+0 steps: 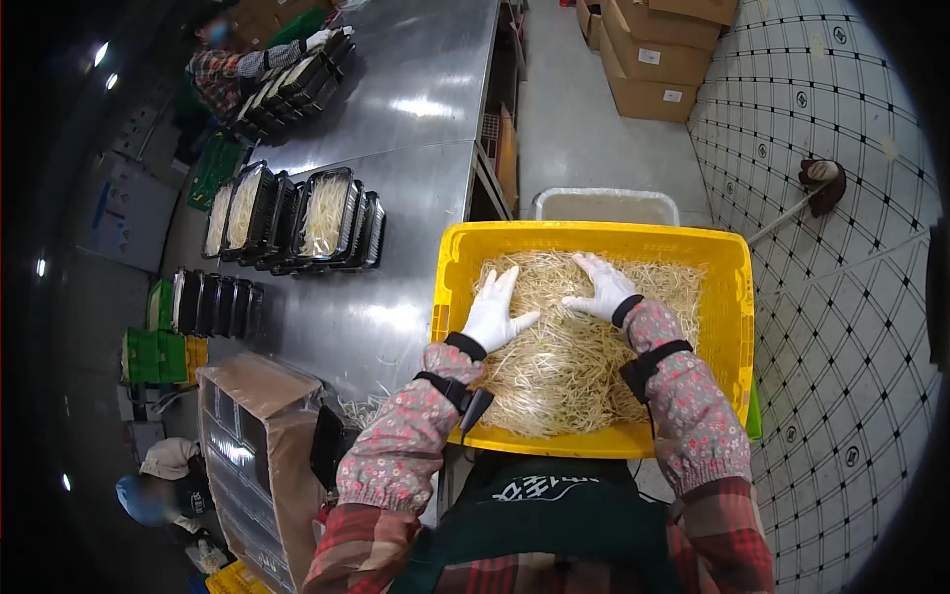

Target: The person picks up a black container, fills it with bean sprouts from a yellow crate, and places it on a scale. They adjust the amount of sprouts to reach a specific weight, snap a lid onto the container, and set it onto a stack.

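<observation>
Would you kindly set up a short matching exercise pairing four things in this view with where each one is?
Things:
1. left hand
2. cardboard boxes
3. filled black trays
4. bean sprouts

Places:
A. on the steel table
B. piled inside the yellow crate
C. flat on the sprouts, beside the right hand
D. stacked on the floor beyond the crate

Pairs: 1-C, 2-D, 3-A, 4-B
</observation>
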### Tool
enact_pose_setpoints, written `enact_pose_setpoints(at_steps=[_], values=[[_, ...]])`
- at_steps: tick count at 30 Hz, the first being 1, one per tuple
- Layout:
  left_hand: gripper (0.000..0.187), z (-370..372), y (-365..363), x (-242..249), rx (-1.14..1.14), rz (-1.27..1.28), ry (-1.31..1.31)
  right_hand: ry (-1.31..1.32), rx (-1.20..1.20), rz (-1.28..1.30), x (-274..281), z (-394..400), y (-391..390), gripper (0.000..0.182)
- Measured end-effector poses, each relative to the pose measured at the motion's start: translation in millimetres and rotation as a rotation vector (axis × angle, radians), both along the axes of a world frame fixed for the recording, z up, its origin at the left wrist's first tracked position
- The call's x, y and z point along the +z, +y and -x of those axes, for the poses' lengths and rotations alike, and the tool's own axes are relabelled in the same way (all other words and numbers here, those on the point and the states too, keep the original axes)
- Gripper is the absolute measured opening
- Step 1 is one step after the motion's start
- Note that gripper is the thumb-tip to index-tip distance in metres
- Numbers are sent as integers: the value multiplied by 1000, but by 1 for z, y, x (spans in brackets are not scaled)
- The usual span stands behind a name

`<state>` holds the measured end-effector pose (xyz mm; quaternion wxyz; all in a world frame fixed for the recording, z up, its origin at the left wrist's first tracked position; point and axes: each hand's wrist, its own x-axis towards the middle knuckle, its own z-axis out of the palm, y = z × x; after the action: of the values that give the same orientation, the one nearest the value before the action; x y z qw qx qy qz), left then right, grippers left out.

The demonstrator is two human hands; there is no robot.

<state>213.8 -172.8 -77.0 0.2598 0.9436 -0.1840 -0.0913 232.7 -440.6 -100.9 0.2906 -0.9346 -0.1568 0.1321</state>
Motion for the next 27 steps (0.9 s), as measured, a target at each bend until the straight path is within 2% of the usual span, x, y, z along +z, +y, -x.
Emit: enact_pose_setpoints(at_steps=[1, 2, 4, 5, 6, 7, 8, 9, 11, 12, 15, 16, 19, 20, 23, 24, 25, 27], values=[[93, -5, -7, -6, 23, -56, -44, 14, -7, 0, -14, 0, 8, 98], [108, -4, -12, -11, 35, -177, 157, 24, -12, 2, -26, 0, 11, 105], [116, 19, -7, -13, -129, -271, 257, 92, 145, 101, -12, 28, 20, 121], [121, 33, -2, -13, -212, -321, 301, 202, 240, 3, -7, 41, 19, 126], [124, 49, 7, -6, -281, -322, 280, 164, 284, 133, 20, 65, 18, 129], [127, 66, 15, 4, -351, -323, 263, 71, 316, 152, 17, 88, 15, 132], [130, 78, 17, 9, -333, -321, 276, 93, 310, 181, 25, 100, 17, 133], [129, 85, 18, 4, -285, -271, 289, 115, 306, 211, 33, 107, 18, 135], [128, 89, 18, -10, -187, -172, 304, -53, 257, 245, 16, 104, 20, 135], [125, 85, 12, -13, -138, -237, 282, -142, 229, 261, 6, 99, 22, 135], [111, 62, -2, -11, -1, -201, 431, 10, 207, 181, -13, 67, 20, 130], [87, 58, -4, -13, 29, -153, 447, 133, 176, 140, 2, 57, 23, 107], [70, 60, -11, -1, 94, -218, 482, 177, 111, 96, 1, 61, 27, 77], [58, 65, -12, 9, 59, -216, 435, 162, 114, 109, 1, 65, 24, 69], [47, 74, -12, 19, -32, -294, 423, 61, 116, 141, 1, 72, 8, 50], [39, 82, -9, 19, -99, -266, 287, -14, 102, 147, -6, 71, -7, 47], [38, 89, -1, 18, -134, -240, 225, -92, 89, 154, -5, 69, -19, 43], [38, 99, 22, 15, -194, -183, 99, -75, -113, 160, 22, 57, -51, 35]])
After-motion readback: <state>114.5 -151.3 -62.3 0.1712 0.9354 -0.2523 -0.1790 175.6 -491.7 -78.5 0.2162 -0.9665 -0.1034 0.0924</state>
